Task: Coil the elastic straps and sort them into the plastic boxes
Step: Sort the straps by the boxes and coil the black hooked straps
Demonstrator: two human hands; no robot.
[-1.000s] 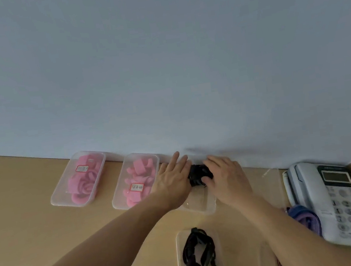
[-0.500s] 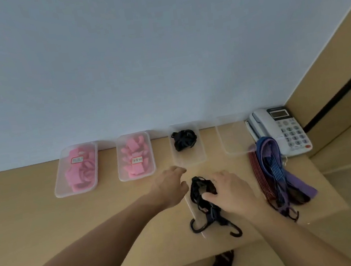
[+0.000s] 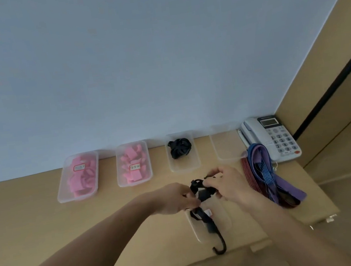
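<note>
Strap (image 3: pixel 201 193), black, is held up above the near box (image 3: pixel 223 218) on the bench (image 3: pixel 25 219): your left hand (image 3: pixel 174 197) pinches its middle, your right hand (image 3: pixel 228 185) grips the upper end, hook (image 3: pixel 223 241) dangling past the bench edge.

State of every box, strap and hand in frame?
Far-left box: holds pink pieces.
Second box: holds pink pieces.
Third box: holds one coiled black strap.
Fourth box: nothing visible inside.
Near box: under the trailing strap.
Hooked black strap: partly wound, hook end trailing toward table edge.
Left hand: grips the strap.
Right hand: pinches it.
Loose straps: uncoiled heap beside telephone.
</note>
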